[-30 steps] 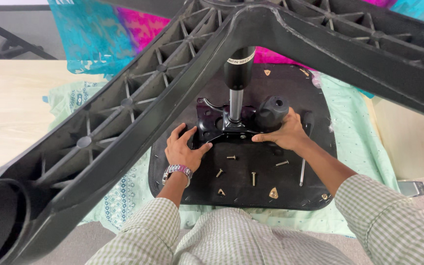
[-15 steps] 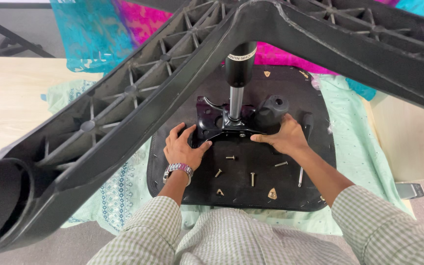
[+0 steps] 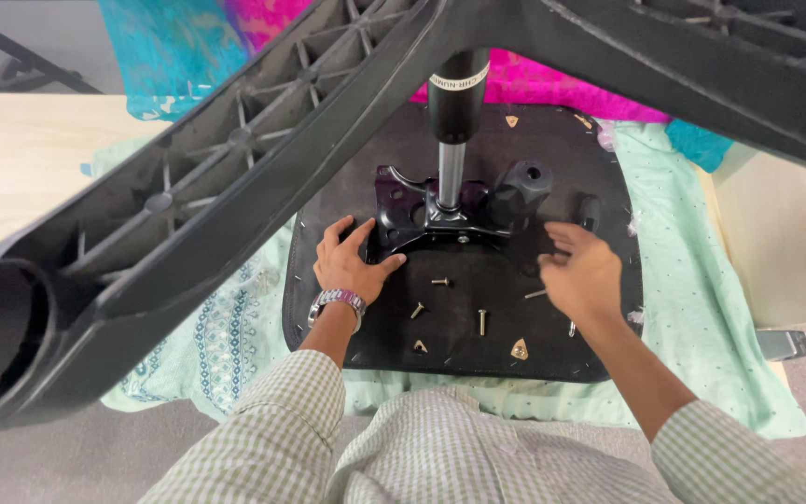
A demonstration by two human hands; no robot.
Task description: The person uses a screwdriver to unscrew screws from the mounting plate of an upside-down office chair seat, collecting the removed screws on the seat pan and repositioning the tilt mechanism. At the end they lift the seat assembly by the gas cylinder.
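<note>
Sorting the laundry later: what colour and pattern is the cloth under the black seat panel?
Pale mint cloth with small dots, head view.

The chair base's thick black legs (image 3: 235, 187) spread overhead, leaving only the wedge between them open down to the seat underside (image 3: 478, 355). There the gas column (image 3: 452, 140), mounting plate (image 3: 422, 215) and a black knob (image 3: 520, 191) blocked the middle. Loose screws (image 3: 480, 322) littered the nearer panel, seemingly leaving little flat room.

A pale wooden surface (image 3: 20, 159) carries a mint patterned cloth (image 3: 692, 280); the black seat underside (image 3: 552, 350) lies directly on it, bright fabrics (image 3: 170, 56) farther back.
</note>
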